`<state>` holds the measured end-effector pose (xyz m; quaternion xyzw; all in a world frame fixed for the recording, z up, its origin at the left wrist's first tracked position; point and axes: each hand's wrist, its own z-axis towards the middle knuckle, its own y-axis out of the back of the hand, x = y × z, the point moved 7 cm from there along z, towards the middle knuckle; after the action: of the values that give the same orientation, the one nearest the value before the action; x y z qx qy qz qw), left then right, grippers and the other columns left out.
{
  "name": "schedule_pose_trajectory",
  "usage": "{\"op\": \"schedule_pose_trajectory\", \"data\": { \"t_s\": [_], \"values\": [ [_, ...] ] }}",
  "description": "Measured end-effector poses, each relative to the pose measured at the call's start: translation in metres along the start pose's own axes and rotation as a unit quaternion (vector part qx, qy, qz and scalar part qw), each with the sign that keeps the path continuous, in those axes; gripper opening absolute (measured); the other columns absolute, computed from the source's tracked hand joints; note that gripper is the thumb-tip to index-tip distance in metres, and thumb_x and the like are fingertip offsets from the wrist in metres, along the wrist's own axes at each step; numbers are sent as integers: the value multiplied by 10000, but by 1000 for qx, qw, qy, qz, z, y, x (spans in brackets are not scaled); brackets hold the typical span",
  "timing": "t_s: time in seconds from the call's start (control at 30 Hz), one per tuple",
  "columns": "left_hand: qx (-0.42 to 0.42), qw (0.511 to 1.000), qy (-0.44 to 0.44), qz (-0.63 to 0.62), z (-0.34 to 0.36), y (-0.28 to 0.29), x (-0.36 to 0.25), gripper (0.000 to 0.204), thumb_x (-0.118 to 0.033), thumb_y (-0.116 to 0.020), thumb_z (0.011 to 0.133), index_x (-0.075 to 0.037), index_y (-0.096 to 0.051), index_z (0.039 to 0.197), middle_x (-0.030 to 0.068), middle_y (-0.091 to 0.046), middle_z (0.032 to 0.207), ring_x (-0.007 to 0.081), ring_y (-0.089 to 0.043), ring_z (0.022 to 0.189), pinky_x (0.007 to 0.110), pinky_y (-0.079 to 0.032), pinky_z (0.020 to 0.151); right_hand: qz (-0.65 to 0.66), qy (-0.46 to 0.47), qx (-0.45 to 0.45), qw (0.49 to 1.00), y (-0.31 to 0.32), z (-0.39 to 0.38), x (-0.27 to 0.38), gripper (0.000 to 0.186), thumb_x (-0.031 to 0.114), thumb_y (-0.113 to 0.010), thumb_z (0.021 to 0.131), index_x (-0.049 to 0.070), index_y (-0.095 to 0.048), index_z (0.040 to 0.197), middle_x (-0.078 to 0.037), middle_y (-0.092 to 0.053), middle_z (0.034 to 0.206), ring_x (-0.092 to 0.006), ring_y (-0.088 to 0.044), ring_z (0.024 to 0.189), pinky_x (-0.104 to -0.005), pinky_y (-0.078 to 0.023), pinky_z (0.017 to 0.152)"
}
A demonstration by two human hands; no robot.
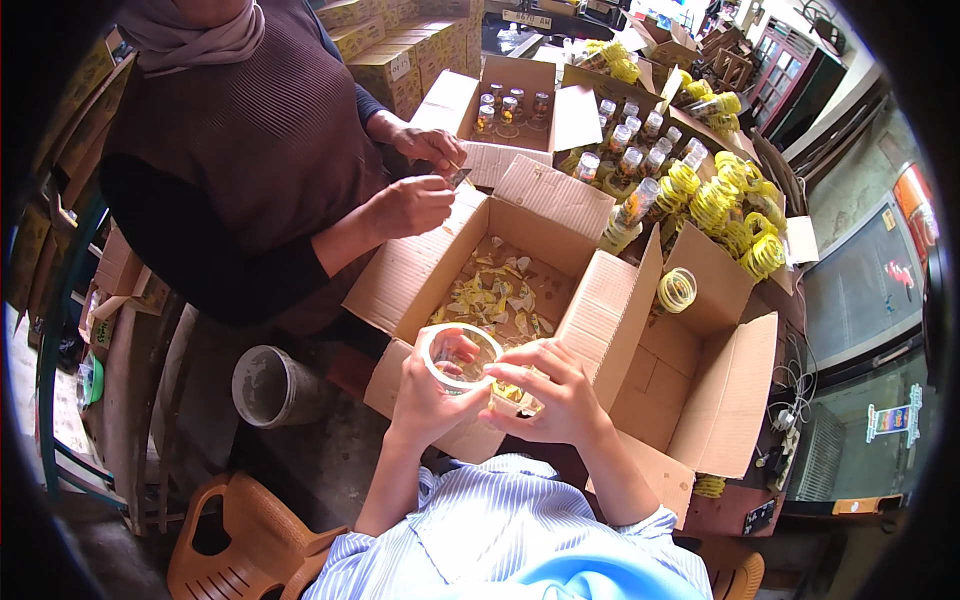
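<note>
Gripping a clear plastic cup [466, 374] around its wall, the left hand [424, 396] is holding its fingers curved only as wide as the cup, the pale-rimmed mouth facing up. The right hand [556, 396] is crowding in from the other side, fingers bent nearly closed, pressing a yellow-and-white piece [517, 394] between thumb and fingertips; whether that piece is joined to the cup, I cannot tell. For good work here, the left grip should probably be staying firm yet light, so the thin wall is not buckling, while the right fingers are working close to the surface with small, even pulls.

Both hands and the cup are hovering over the near edge of an open carton [543, 238], where yellow-and-white scraps [492, 298] are lying loose. To the right, another carton [652, 345] is holding a ring-banded stack [677, 290]. Across from them, a co-worker's hands [412, 207] are pinching something small and dark. Farther off, clear cups [629, 160] are standing near yellow-ringed stacks [745, 205].
</note>
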<state>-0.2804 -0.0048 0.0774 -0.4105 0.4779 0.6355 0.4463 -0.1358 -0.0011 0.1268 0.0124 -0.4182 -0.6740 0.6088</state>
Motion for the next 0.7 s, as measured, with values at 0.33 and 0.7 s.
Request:
{"op": "schedule_pose_trajectory", "data": {
  "t_s": [0.33, 0.7],
  "values": [
    [-4, 997, 15, 75, -2, 1, -9, 573, -130, -785, 601, 11, -472, 1059, 114, -624, 850, 194, -642, 783, 295, -528, 708, -45, 26, -50, 997, -4, -9, 0, 189, 54, -692, 685, 58, -639, 866, -59, -622, 846, -216, -638, 679, -307, -538, 582],
    [38, 995, 4, 94, -2, 1, -14, 544, -118, -753, 597, 24, -477, 1044, 117, -619, 817, 194, -641, 744, 287, -522, 689, -39, 51, -46, 997, 0, -1, 4, 141, 25, -676, 687, 45, -626, 818, -74, -631, 824, -215, -650, 761, -316, -552, 646]
  ]
}}
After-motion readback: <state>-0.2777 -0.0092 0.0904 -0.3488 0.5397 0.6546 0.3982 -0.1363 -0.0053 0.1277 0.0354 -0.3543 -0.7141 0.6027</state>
